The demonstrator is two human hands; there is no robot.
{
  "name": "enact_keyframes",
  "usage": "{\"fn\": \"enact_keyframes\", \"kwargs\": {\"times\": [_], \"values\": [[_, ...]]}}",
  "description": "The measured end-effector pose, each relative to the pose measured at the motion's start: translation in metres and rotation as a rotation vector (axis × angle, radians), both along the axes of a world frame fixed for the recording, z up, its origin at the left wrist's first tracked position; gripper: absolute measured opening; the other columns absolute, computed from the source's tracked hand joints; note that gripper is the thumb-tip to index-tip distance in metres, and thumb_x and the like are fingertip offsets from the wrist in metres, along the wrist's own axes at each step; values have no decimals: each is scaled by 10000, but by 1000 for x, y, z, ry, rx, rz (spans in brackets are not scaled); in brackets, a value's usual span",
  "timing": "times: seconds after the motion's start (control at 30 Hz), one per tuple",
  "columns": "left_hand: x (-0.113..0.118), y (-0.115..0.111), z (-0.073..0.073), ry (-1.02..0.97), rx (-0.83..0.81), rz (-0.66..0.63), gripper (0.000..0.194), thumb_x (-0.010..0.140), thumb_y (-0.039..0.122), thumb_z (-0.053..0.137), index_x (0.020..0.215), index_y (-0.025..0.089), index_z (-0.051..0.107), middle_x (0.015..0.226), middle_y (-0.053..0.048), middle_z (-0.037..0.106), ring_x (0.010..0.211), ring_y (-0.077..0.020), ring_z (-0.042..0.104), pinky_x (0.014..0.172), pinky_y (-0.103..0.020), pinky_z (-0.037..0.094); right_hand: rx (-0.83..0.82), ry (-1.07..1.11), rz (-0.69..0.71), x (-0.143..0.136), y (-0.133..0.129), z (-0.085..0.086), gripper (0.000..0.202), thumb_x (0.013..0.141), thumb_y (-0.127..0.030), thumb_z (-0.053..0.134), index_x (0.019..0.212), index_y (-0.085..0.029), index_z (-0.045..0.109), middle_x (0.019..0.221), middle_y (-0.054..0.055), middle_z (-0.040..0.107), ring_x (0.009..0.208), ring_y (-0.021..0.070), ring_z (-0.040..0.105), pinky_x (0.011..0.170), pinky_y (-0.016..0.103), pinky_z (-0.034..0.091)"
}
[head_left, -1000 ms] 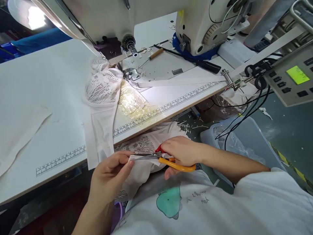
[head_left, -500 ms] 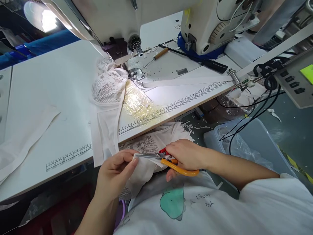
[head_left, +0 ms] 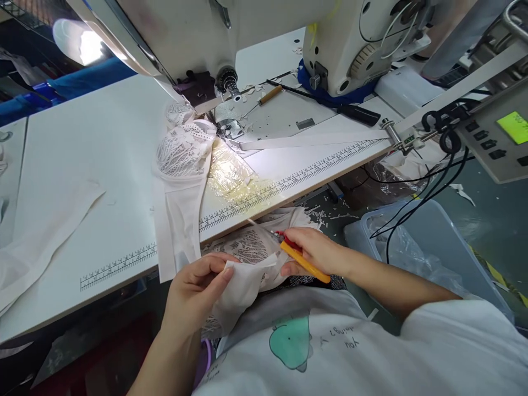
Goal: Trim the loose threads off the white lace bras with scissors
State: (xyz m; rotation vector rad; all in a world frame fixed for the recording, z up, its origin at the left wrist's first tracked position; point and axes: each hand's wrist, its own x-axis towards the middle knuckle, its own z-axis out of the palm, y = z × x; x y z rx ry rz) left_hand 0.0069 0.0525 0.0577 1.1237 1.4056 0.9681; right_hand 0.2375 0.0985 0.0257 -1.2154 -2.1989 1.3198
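Observation:
My left hand (head_left: 202,289) pinches the edge of a white fabric piece (head_left: 243,283) with lace parts, which hangs over my lap below the table edge. My right hand (head_left: 311,254) is closed round scissors (head_left: 305,262) with one orange and one red handle. Their blades are apart from the fabric, point up and left toward the table edge, and look blurred. A white lace garment (head_left: 183,151) lies under the sewing machine head and drapes over the table's front edge.
The sewing machine (head_left: 198,33) stands over the white table (head_left: 115,143). A wooden-handled awl (head_left: 270,95) and a black-handled tool (head_left: 358,113) lie behind the ruler strip. White cloth (head_left: 45,236) lies at left. A blue-grey bin (head_left: 445,231) and hanging cables are at right.
The scissors have moved away from the fabric edge at my left fingers and turned upward. My right hand has tilted with them. My left hand keeps its pinch, and the fabric edge now shows.

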Motion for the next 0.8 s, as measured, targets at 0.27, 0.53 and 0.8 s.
{"fn": "enact_keyframes", "kwargs": {"times": [0.27,0.53,0.8], "values": [[0,0,1,45,-5,22,174,673,322,706,589,187,634,759,-50,646,693,-175,585,546,-241,451,128,511,-193,-3,-13,7,385,655,-453,699,789,-193,449,773,34,570,657,142,495,596,270,409],[-4,0,-4,147,113,-24,190,727,356,640,627,195,625,790,-52,688,709,-183,629,596,-249,511,183,403,-83,-25,-18,11,123,725,-240,583,736,-183,474,668,0,515,569,108,443,504,218,382],[4,-54,-21,966,904,-267,804,757,270,585,1422,196,139,1342,-180,463,1260,-311,401,1013,-504,365,-53,728,-161,-38,-23,41,242,744,-331,607,721,-205,402,688,-2,493,610,108,468,552,241,421]]}}
